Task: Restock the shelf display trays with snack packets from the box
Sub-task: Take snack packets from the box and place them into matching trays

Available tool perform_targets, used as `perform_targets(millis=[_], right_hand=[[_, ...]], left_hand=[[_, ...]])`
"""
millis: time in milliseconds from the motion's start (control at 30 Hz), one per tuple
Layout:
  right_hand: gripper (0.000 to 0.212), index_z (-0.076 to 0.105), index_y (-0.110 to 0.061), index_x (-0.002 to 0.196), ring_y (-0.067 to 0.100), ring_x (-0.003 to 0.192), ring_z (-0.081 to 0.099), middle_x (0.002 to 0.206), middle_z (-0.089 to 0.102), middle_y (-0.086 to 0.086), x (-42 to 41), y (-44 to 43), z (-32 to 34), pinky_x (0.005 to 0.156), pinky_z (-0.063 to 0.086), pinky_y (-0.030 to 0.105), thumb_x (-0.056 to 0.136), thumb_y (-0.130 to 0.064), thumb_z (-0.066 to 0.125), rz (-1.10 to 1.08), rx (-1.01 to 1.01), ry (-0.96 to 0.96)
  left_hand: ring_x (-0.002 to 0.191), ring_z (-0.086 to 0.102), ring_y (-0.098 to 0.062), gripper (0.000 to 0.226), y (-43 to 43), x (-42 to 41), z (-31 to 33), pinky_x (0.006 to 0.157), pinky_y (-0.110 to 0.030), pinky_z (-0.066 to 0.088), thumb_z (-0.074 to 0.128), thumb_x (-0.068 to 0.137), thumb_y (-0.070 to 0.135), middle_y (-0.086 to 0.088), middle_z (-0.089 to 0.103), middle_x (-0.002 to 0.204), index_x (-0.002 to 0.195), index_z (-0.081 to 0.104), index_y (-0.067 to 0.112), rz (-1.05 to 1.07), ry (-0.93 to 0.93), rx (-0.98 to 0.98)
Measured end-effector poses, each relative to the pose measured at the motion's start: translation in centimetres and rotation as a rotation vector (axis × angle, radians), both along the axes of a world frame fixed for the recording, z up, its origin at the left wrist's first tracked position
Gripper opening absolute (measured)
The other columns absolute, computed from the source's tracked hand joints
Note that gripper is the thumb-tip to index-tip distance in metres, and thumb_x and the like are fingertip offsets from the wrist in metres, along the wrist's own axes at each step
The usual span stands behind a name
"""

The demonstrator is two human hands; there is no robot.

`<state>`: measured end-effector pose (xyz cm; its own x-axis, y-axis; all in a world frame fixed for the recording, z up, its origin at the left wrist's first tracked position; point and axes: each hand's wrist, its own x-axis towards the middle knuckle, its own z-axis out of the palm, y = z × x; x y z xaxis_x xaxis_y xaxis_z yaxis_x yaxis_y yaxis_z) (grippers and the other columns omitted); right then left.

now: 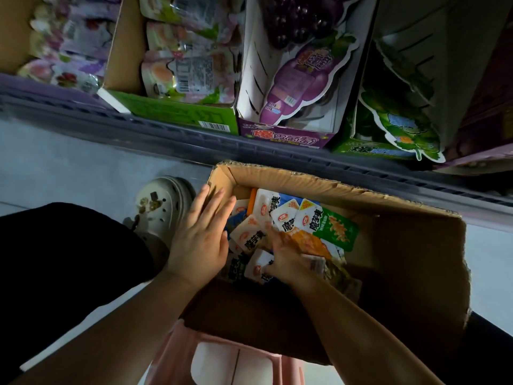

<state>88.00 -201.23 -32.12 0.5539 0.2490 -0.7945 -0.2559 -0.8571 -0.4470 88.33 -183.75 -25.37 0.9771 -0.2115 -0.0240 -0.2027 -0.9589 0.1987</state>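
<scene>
Room: a dim shop aisle with a pale floor (83,168) and a dark shelf edge (277,151) running across the top of the view
Shelf: cardboard display trays stand side by side on it: a green tray (172,112) with pale pouches stacked in it, a purple tray (286,136) holding one purple grape-shaped pouch, mostly bare card around it, and another green tray (369,151) at the right
Surface: the box (416,245) sits below the shelf edge on what looks like a pink stool (172,354); a pale clog (163,207) stands on the floor just beside it
Task's thing: the snack packets (311,218) lie in a loose heap in the box, white, orange and green
Left hand (200,240): flat on the box's near left wall, fingers straight and slightly fanned, steadying it
Right hand (291,259): down among the packets, fingertips buried in the heap; whether they pinch any packet I cannot tell
Step in hand: by my judgement, gathering packets from the box, none yet lifted out
Next move: likely needs a firm hold on a few slippery packets, a lift over the box wall, then a reach up to a tray
</scene>
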Motion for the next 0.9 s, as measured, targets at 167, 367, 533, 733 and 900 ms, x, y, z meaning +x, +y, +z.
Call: perform_targets(millis=[167,367,533,733,900], right_hand=[[0.069,0.022,-0.012,0.142,0.028,0.129,0.037,0.141,0.038,0.014,-0.8,1.1,0.1,0.106,0.032,0.034,0.086,-0.028,0.06,0.103,-0.011,0.054],[0.053,0.043,-0.01,0.13,0.028,0.12,0.047,0.132,0.048,0.013,-0.4,0.1,0.0,0.096,0.039,0.031,0.084,-0.026,0.062,0.251,-0.068,0.139],[0.042,0.049,-0.008,0.126,0.028,0.118,0.048,0.129,0.05,0.015,-0.8,-0.7,0.4,0.092,0.04,0.029,0.089,-0.027,0.055,0.281,-0.14,0.133],[0.041,0.053,-0.009,0.121,0.026,0.115,0.05,0.125,0.054,0.013,-0.1,-2.0,3.0,0.084,0.039,0.026,0.088,-0.032,0.057,0.106,-0.171,0.089],[0.043,0.052,-0.014,0.126,0.024,0.114,0.053,0.127,0.055,0.008,1.5,-3.7,7.7,0.082,0.04,0.025,0.087,-0.032,0.06,-0.059,-0.131,-0.001]], left_hand=[[0.13,0.024,-0.029,0.052,0.0,0.0,0.0,0.106,-0.036,0.015,0.034,0.078,0.022,-0.018,0.052,0.13,0.13,0.033,0.011,-0.01,0.005,-0.003],[0.129,0.025,-0.029,0.051,0.0,0.0,0.0,0.1,-0.049,0.024,0.033,0.078,0.021,-0.016,0.054,0.128,0.129,0.033,0.012,-0.01,0.021,0.015],[0.129,0.025,-0.029,0.051,0.0,0.0,0.0,0.1,-0.05,0.023,0.033,0.079,0.021,-0.016,0.055,0.128,0.128,0.033,0.012,-0.008,0.02,0.023],[0.127,0.027,-0.029,0.052,0.2,0.1,0.2,0.108,-0.037,0.022,0.034,0.078,0.024,-0.017,0.056,0.125,0.126,0.042,0.007,-0.019,0.066,0.003],[0.141,0.007,-0.022,0.057,-0.3,0.4,2.3,0.112,-0.037,0.014,0.05,0.09,0.019,-0.012,0.028,0.149,0.142,0.028,0.009,0.08,0.219,-0.128]])
